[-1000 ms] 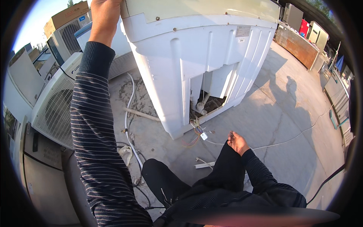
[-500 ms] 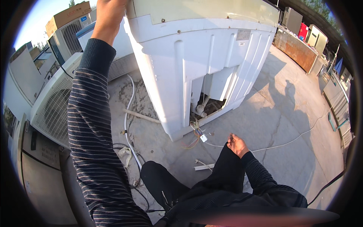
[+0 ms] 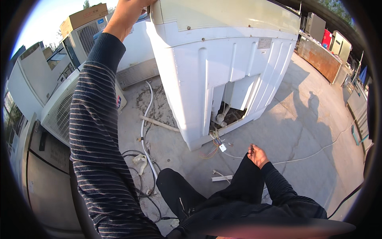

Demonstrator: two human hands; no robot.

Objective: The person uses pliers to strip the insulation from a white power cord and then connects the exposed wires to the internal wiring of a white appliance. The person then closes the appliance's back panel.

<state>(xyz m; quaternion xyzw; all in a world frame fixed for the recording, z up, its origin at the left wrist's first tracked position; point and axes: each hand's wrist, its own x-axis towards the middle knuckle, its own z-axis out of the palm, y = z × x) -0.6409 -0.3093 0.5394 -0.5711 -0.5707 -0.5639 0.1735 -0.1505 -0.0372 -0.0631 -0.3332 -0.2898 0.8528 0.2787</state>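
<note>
A white washing machine (image 3: 191,79) with a cream upper part stands tilted before me, its ribbed back panel facing me. My left hand (image 3: 129,12) reaches up to its top left corner and grips the edge; the fingertips are partly cut off by the picture's edge. Low in the panel is a rectangular opening (image 3: 229,115) showing a pale pipe and dirt inside. Loose coloured wires (image 3: 217,140) hang out of it, with a small white connector (image 3: 222,147) by the floor. My right hand (image 3: 258,156) rests on my right knee, fingers loosely curled, nothing visible in them.
At left stand an air conditioner outdoor unit (image 3: 59,111) and a grey metal cabinet (image 3: 47,175). A white hose (image 3: 145,135), black cables (image 3: 139,187) and a pale stick (image 3: 161,124) lie on the concrete. A white cord (image 3: 306,158) runs right. A rusty metal box (image 3: 318,57) stands far right.
The whole view has shifted, so the machine and both hands appear farther right and slightly lower. My left hand stays at the machine's corner, my right on the knee.
</note>
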